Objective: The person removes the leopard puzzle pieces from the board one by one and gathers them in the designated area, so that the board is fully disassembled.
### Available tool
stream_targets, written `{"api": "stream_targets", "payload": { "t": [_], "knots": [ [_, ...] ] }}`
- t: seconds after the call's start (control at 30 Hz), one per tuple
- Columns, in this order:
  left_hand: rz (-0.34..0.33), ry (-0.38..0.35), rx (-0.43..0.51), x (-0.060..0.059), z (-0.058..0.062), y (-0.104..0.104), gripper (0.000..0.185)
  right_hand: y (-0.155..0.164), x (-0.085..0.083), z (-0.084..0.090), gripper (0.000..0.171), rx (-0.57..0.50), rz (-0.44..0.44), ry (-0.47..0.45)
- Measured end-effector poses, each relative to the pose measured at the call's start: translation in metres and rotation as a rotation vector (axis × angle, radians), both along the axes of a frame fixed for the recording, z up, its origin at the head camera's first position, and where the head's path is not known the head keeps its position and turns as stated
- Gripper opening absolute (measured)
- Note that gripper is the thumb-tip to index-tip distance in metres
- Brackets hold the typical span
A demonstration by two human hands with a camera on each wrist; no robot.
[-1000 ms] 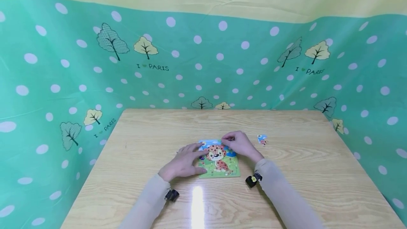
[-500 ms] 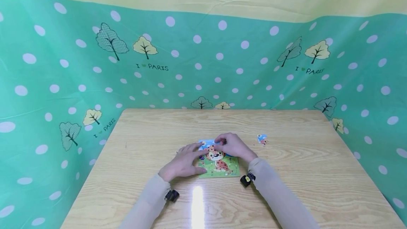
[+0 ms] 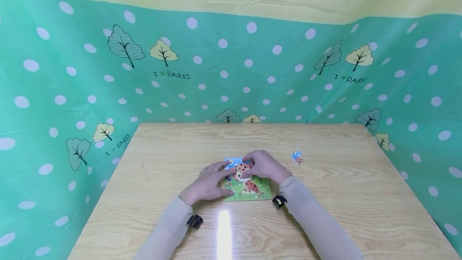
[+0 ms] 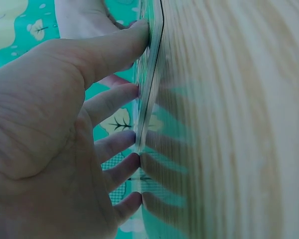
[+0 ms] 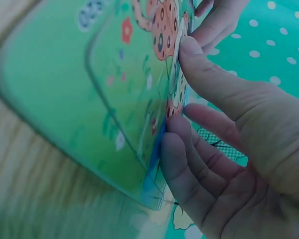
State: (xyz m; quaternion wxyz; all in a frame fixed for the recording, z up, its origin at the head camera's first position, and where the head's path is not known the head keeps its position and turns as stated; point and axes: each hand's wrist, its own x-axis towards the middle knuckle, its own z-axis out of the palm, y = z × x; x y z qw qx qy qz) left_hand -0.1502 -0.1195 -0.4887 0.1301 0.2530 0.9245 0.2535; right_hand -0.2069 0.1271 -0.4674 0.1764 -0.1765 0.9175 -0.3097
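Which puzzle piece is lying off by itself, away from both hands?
The small blue loose piece on the bare table, off beyond the right hand. The other pieces sit in the leopard puzzle board, which the left hand also touches.

Left hand (image 3: 206, 185) flat, fingers straight; right hand (image 3: 264, 166) pinching.

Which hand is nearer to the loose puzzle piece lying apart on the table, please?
Right. The right hand rests on the puzzle board, nearer the loose piece; the left hand lies beyond it.
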Motion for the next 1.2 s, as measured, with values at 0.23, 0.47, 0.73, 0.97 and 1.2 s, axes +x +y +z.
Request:
{"api": "stream_targets", "payload": {
  "t": [0.23,0.47,0.73,0.97,1.2],
  "knots": [
    [0.003,-0.006,0.008,0.0005,0.0008,-0.0005,0.073,-0.0036,0.0005,0.0031,0.061,0.049,0.007,0.030],
    [0.025,-0.002,0.000,0.0008,0.0012,0.0009,0.074,-0.0049,-0.0008,0.0039,0.062,0.068,0.031,-0.018],
    [0.033,0.002,-0.011,0.0012,0.0025,0.0041,0.075,-0.0047,-0.0015,0.0050,0.065,0.039,0.006,-0.081],
    [0.037,0.002,-0.020,0.0013,0.0033,0.0049,0.083,-0.0017,-0.0065,0.0024,0.063,0.000,-0.003,-0.115],
    [0.044,-0.008,-0.016,0.0007,0.0027,0.0041,0.086,-0.0020,-0.0091,0.0009,0.062,-0.011,-0.016,-0.148]
  ]
}}
